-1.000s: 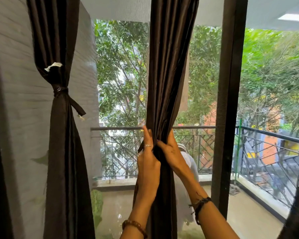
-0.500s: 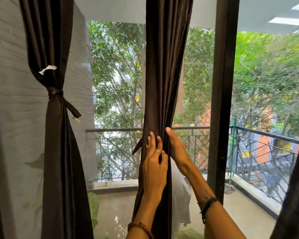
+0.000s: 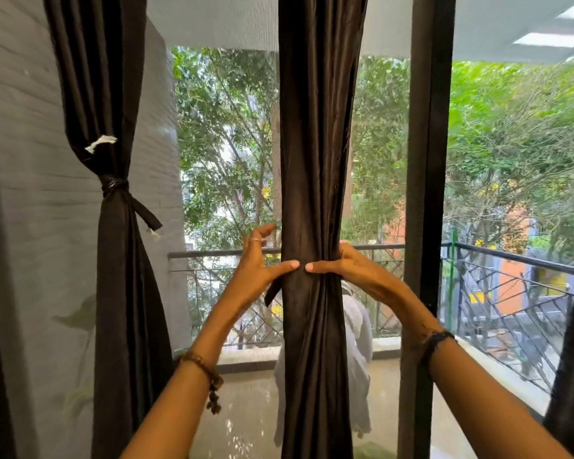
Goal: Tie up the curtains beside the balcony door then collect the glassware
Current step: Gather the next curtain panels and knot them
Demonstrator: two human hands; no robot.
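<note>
Dark brown satin fills the middle of the head view: the centre curtain hangs straight down the frame, gathered into a narrow bundle at rail height. I've got both hands on it now. The left hand sits at the curtain's left edge, thumb stretched flat across the front of the fabric, the other fingers fanned out and lifted toward the glass, a ring on one of them. The right hand comes in from the right edge, thumb laid across the front to meet the other thumb tip to tip, its remaining fingers wrapped round the back of the bundle, so that hand is clasping the cloth. A dark strap end pokes out below the left palm.

Half a second ago both hands were stacked vertically against the folds, fingers pointing up; now they've turned sideways and squeezed the bundle tighter.

At the left of the frame, the second curtain is already cinched with its tie. Behind the glass, the balcony railing crosses the right half. The door frame stands just right of my hands.
</note>
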